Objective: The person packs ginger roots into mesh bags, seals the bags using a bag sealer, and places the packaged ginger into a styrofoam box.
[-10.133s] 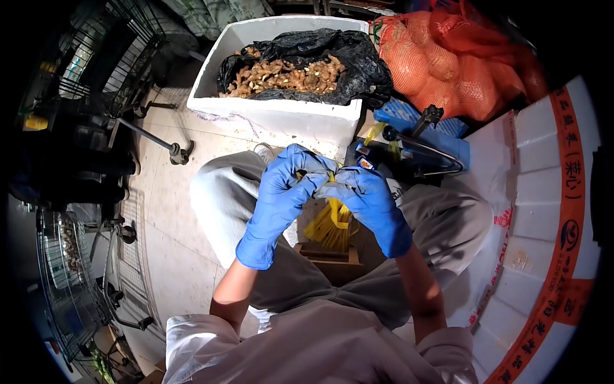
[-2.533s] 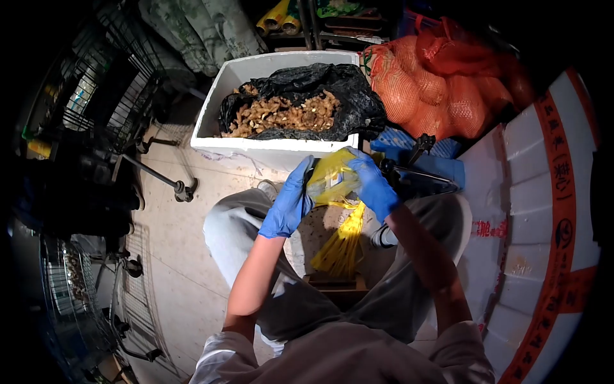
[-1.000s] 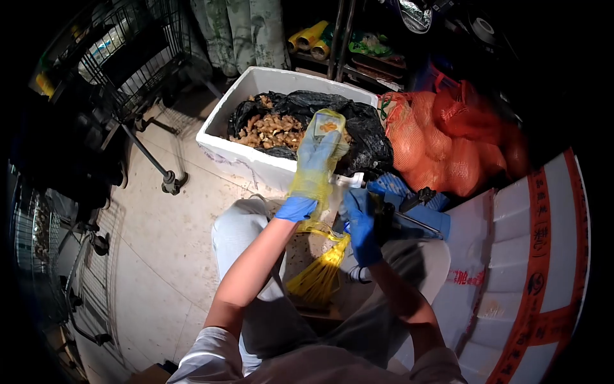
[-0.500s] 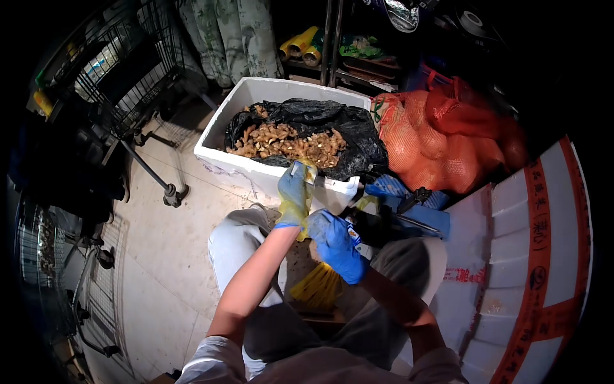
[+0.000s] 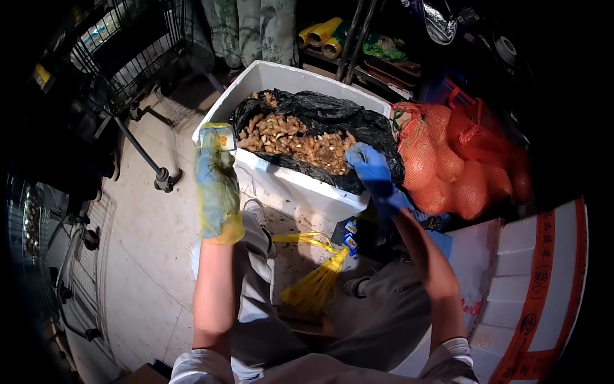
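Gloved in blue, my left hand is raised at the left corner of a white foam box. A yellow mesh bag is drawn over that hand down to the wrist, and its printed label lies over the fingertips. My right hand, also in a blue glove, reaches over the box's near side. Its fingers are bent together against the right end of a heap of ginger. Black plastic lines the box around the ginger.
A bundle of yellow mesh bags with blue labels hangs between my knees. Orange net sacks bulge right of the box. Taped white foam boxes stand at my right. A wire cart is at the left.
My hands have separated. The left, with the mesh bag over it, has moved left; the right has left the left wrist and moved forward to the ginger. The view has shifted slightly.
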The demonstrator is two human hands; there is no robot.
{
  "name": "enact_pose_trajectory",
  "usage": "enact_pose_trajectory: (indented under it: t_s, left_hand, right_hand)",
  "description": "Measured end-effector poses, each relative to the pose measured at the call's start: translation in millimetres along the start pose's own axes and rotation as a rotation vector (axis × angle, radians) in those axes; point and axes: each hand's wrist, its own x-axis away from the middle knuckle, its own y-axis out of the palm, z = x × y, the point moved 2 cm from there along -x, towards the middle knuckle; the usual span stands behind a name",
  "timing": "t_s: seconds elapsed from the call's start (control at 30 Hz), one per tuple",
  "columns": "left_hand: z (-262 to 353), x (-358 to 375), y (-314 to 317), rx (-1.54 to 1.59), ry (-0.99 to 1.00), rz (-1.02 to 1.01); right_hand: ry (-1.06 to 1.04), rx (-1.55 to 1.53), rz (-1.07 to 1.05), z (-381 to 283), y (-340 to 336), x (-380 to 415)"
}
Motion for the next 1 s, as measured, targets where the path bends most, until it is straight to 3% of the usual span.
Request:
enact_pose_trajectory:
  t_s: [0.17,0.2,0.3,0.33,0.4,0.47,0.53,0.6,0.67,0.7,0.8,0.83,0.87,0.93,1.0]
  left_hand:
    - [-1.8,5.5,-12.9,0.029,-0.050,-0.014]
    - [-5.4,15.5,-1.5,-0.004,-0.071,0.103]
    - [-18.7,23.9,0.4,0.010,-0.165,0.128]
    - [-21.5,24.5,-0.8,0.024,-0.224,0.160]
    - [-20.8,21.3,-3.1,0.025,-0.273,0.201]
    - [-15.9,16.3,-2.5,0.021,-0.293,0.165]
    - [-18.4,14.6,-2.2,-0.029,-0.273,0.200]
    - [-21.0,15.6,-0.8,-0.093,-0.316,0.277]
    - [-22.0,17.1,-0.6,-0.084,-0.340,0.280]
    - [-23.7,18.3,-3.1,-0.114,-0.342,0.254]
    - [-30.4,21.6,-12.5,-0.193,-0.311,0.196]
    - [-33.3,20.5,-11.8,-0.127,-0.291,0.150]
    - [-33.1,20.0,-7.8,-0.061,-0.274,0.104]
    - [-28.5,24.1,0.6,0.067,-0.354,0.144]
    - [-30.3,23.2,2.2,-0.022,-0.329,0.014]
  right_hand:
    - [0.041,0.003,-0.257,41.5,57.8,-99.5]
    - [0.039,-0.008,-0.262,51.7,73.7,-117.3]
    - [0.194,0.080,-0.290,78.0,120.1,-168.6]
    - [0.187,0.069,-0.295,86.2,133.5,-180.0]
    - [0.032,0.365,-0.117,93.0,155.8,-197.0]
    - [0.124,0.452,-0.120,111.4,173.7,-207.7]
    - [0.444,0.530,-0.211,148.9,200.8,-220.9]
    - [0.435,0.541,-0.329,131.3,208.4,-219.3]
    - [0.494,0.358,-0.113,123.0,213.0,-218.8]
    - [0.391,0.283,0.086,133.2,227.7,-219.2]
    - [0.424,0.014,0.149,132.6,237.5,-222.3]
    - [0.408,0.050,0.164,126.8,229.8,-222.0]
    - [0.306,-0.061,0.181,121.5,219.4,-218.3]
    - [0.293,-0.290,0.138,80.7,175.6,-203.7]
    - [0.165,-0.475,0.212,50.8,130.6,-193.0]
